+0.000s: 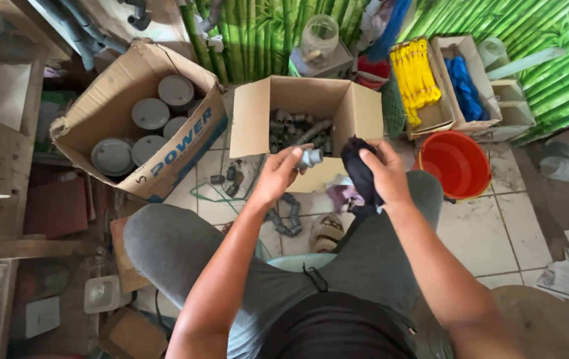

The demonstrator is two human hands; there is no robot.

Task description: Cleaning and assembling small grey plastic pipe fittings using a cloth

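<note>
Grey plastic pipe fitting (310,157), short and stubby, pinched in the left hand (276,176) with the fingers (292,159) closed around its near end, held up over the tiled floor (497,226) just in front of the open cardboard box (297,100) that's full of more of the same grey fittings (294,131). The right hand (384,174) is wrapped tight around a dark cloth (359,169), which hangs down past the wrist, and sits just beside the fitting without quite touching it as far as I can tell.

Handling-wise I'd guess the fitting is light, rigid and a bit slick, so it won't crush, but it could pop out of a loose pinch. Best hold looks like the round body, thumb on one side and fingertips opposite, leaving the open end free. The cloth is soft and floppy, so bunching it in the fist is the way to go.

A few loose fittings (285,216) lie on the floor between the knees, near a sandal (327,233). Off to the left there's a bigger box of grey round caps (155,119); an orange bucket (456,163) sits right, with boxes of yellow (417,80) and blue stuff (465,86) behind it.
</note>
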